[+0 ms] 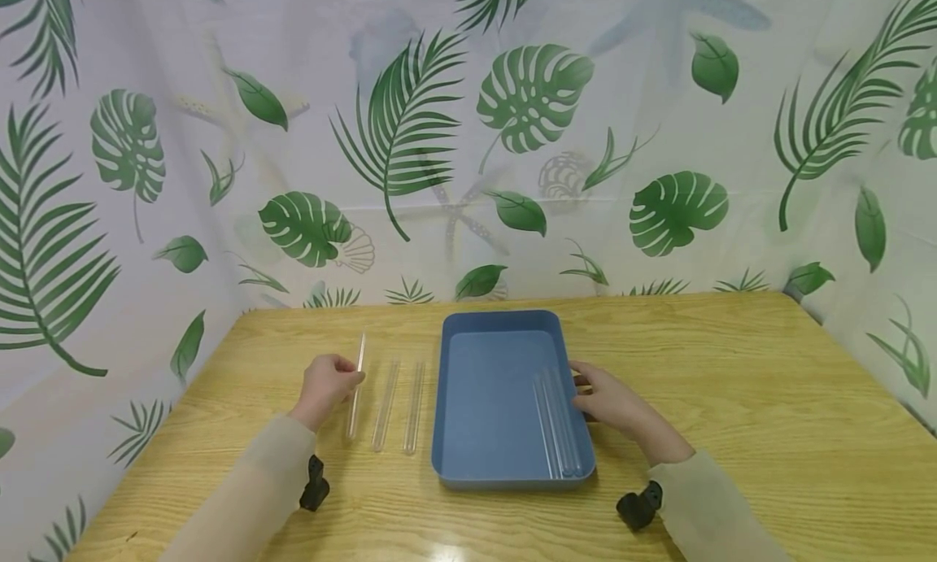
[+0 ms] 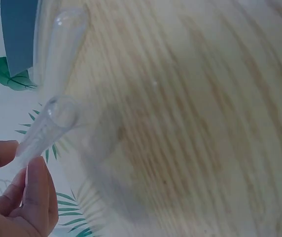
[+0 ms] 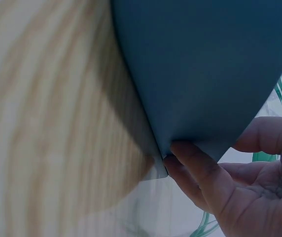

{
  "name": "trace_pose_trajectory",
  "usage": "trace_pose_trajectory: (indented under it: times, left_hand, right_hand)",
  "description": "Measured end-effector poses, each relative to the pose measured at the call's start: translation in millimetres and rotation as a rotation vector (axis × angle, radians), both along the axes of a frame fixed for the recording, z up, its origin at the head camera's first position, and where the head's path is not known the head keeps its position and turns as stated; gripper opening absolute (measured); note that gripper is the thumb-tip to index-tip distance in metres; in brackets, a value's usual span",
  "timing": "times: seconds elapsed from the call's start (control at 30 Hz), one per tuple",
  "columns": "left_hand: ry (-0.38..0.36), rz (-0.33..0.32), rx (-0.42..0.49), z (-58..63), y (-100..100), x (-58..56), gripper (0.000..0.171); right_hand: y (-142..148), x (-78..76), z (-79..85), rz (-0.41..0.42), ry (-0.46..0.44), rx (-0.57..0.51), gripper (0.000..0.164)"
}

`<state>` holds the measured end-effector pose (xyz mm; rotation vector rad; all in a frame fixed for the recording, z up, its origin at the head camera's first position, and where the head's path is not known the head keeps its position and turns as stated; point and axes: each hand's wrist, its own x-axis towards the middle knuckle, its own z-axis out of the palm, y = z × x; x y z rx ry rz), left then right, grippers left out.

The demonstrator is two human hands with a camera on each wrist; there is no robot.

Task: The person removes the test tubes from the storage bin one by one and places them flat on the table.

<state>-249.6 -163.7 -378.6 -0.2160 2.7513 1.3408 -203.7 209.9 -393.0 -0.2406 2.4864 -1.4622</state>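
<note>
My left hand [image 1: 327, 385] pinches a clear test tube [image 1: 355, 411] between thumb and fingers, left of the tray. In the left wrist view the tube's near end [image 2: 62, 112] tilts over the wooden surface. Two more clear tubes, one beside the hand [image 1: 385, 407] and one nearer the tray [image 1: 414, 407], lie side by side on the table. Several clear tubes [image 1: 558, 432] lie lengthwise along the right side inside the blue tray [image 1: 483, 482]. My right hand [image 1: 611, 399] holds the tray's right side; in the right wrist view its fingertips [image 3: 183, 148] press the outer wall low down.
The wooden table [image 1: 732, 367] extends on both sides of the tray. Behind it hangs a leaf-patterned cloth [image 1: 439, 261], which also covers the left and right sides. A dark wrist camera sits on each sleeve, left [image 1: 314, 485] and right [image 1: 639, 507].
</note>
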Motion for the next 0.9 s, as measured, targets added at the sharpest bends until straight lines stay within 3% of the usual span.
trace_pose_trajectory:
  times: [0.67,0.9]
  left_hand:
    - [-0.026,-0.098,-0.153,-11.9,-5.2,-5.1,0.01]
    - [-0.036,-0.117,-0.156,-16.0,-6.9,-7.3,0.01]
  right_hand:
    - [-1.1,0.4,2.5,-0.005,0.004,0.024,0.058]
    - [0.5,0.0,1.4,-0.003,0.0,0.021,0.058]
